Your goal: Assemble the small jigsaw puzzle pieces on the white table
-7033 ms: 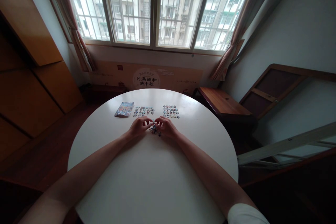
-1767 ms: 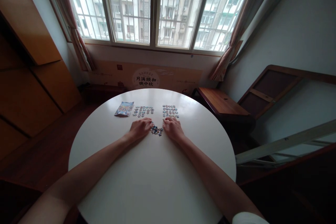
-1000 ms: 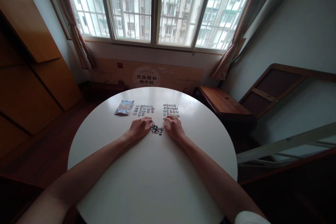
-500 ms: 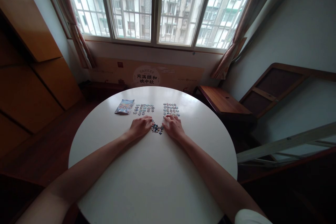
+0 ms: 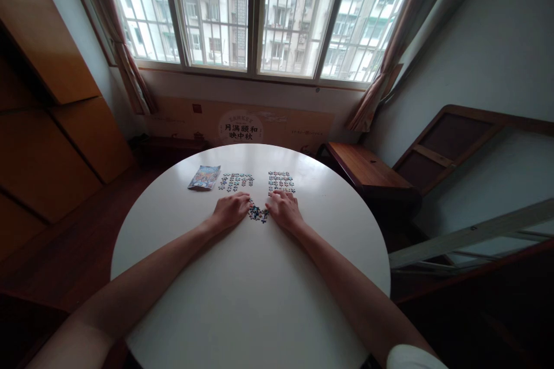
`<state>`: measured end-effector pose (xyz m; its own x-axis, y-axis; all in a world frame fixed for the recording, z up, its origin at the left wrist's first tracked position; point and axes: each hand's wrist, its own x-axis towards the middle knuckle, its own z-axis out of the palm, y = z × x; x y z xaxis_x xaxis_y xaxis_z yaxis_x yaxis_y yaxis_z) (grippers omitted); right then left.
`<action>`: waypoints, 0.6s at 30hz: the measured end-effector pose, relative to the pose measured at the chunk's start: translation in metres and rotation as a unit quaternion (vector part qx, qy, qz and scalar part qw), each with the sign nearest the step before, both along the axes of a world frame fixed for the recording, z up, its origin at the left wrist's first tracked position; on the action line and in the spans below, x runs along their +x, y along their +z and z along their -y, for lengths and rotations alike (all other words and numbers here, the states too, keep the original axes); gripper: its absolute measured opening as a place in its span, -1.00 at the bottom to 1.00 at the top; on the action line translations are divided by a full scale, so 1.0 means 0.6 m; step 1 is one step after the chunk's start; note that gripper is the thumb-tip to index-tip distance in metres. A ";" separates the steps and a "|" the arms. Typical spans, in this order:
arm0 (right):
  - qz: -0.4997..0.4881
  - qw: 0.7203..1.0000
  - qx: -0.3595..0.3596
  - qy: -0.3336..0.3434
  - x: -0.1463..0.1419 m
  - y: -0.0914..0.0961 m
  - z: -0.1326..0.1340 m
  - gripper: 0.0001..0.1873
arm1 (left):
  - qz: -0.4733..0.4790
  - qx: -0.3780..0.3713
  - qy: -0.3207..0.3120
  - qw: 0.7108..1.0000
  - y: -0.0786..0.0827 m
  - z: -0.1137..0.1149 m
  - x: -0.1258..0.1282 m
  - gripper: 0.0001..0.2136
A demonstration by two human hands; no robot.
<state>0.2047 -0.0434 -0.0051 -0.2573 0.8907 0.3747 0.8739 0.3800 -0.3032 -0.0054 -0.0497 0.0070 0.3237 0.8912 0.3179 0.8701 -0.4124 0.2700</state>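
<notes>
A small cluster of joined jigsaw pieces lies on the round white table between my hands. My left hand rests on the table with its fingers curled, fingertips at the cluster's left edge. On the cluster's right side sits my right hand, its bent fingers reaching the near edge of a laid-out group of loose pieces. Whatever the fingers pinch is too small to make out. A second laid-out group of pieces lies beyond my left hand.
A printed puzzle packet lies left of the piece groups. A wooden side table stands to the right of the round table, with a leaning wooden frame behind it. A barred window fills the far wall.
My hands, joined over the cluster seven seconds ago, have parted to its two sides. In the last second my right hand stayed near the right group of pieces; my left barely moved.
</notes>
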 end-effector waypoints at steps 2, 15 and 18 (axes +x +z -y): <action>-0.027 0.999 0.022 0.012 0.001 0.000 0.000 -0.60 | 0.004 0.002 -0.001 1.000 -0.002 -0.002 0.000 -0.72; -0.086 0.983 0.034 0.160 -0.015 0.001 0.010 -0.79 | 0.050 0.031 -0.034 0.998 -0.010 -0.013 -0.008 -0.73; -0.077 0.981 0.030 0.178 -0.014 0.010 0.017 -0.77 | 0.056 0.010 -0.085 0.995 -0.010 -0.014 -0.007 -0.72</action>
